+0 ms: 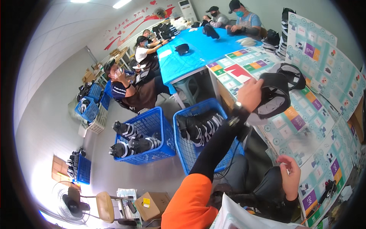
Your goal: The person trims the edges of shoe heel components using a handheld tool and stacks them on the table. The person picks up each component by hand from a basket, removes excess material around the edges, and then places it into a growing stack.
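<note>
My left hand [249, 95] reaches out over the patterned table, its fingers closed on the edge of a black cap [273, 89]. The cap is turned so that its pale lining shows. Just beyond it, a second black cap [292, 75] lies close by, partly overlapped by the first. Nearer to me, my right hand [289, 176] is held above the near side of the table with its fingers apart and nothing in them. Printed sheets [282, 131] in teal, purple and orange cover the tabletop beneath the caps.
Blue baskets of stacked caps [167, 147] [179, 152] stand on the floor left of the table. Beyond is a blue-covered table [194, 47], with several people seated around it. A fan [70, 202], a chair [105, 207] and a cardboard box [152, 204] are at the lower left.
</note>
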Demonstrator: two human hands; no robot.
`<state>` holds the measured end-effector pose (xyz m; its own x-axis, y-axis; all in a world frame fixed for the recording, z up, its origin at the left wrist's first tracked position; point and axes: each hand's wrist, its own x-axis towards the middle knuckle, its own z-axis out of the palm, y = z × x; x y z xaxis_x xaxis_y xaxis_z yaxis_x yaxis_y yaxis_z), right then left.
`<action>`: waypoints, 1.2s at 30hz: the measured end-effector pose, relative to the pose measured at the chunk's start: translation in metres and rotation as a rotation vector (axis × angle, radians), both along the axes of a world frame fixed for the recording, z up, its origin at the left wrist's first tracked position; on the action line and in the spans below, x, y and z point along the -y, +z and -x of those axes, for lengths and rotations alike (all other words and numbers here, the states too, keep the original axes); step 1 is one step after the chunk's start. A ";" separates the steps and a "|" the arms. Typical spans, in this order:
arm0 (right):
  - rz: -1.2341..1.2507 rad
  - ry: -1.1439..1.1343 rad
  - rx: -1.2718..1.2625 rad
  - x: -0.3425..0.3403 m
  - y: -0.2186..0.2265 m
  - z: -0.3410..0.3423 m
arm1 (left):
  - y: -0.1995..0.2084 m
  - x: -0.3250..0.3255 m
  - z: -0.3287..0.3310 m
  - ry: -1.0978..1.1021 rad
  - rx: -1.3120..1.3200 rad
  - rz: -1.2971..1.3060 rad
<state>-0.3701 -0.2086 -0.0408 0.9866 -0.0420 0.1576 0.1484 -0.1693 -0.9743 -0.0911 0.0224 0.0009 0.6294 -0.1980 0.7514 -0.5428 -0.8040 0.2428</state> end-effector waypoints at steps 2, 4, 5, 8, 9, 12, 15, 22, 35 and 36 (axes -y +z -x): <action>-0.027 0.027 0.058 -0.018 -0.004 -0.010 | 0.017 -0.052 0.082 0.096 -0.024 0.080; -0.073 0.022 0.164 -0.037 -0.014 -0.025 | 0.008 -0.091 0.151 0.096 -0.141 0.151; 0.050 0.032 0.215 -0.036 -0.025 -0.035 | -0.003 -0.096 0.174 0.061 -0.283 0.182; 0.129 0.105 0.225 -0.060 -0.059 -0.058 | -0.088 -0.111 0.217 -0.089 -0.459 0.343; 0.165 0.234 0.199 -0.066 -0.069 -0.066 | -0.107 -0.113 0.232 -0.074 -0.645 0.446; 0.174 0.254 0.122 -0.089 -0.121 -0.073 | -0.180 -0.121 0.260 0.044 -0.891 0.432; 0.269 0.262 0.089 -0.096 -0.164 -0.070 | -0.223 -0.137 0.272 -0.039 -1.064 0.380; 0.302 0.221 0.028 -0.096 -0.182 -0.066 | -0.235 -0.139 0.252 -0.121 -0.786 0.617; 0.453 0.091 0.075 -0.096 -0.197 -0.083 | -0.261 -0.112 0.213 0.059 -0.744 0.560; 0.448 0.105 0.065 -0.097 -0.197 -0.084 | -0.262 -0.112 0.214 0.052 -0.750 0.563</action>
<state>-0.2857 -0.1118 -0.2376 0.9693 0.1436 0.1995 0.2458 -0.5524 -0.7965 -0.3048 0.1348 -0.2608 0.9859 0.1132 0.1230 -0.0539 -0.4808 0.8752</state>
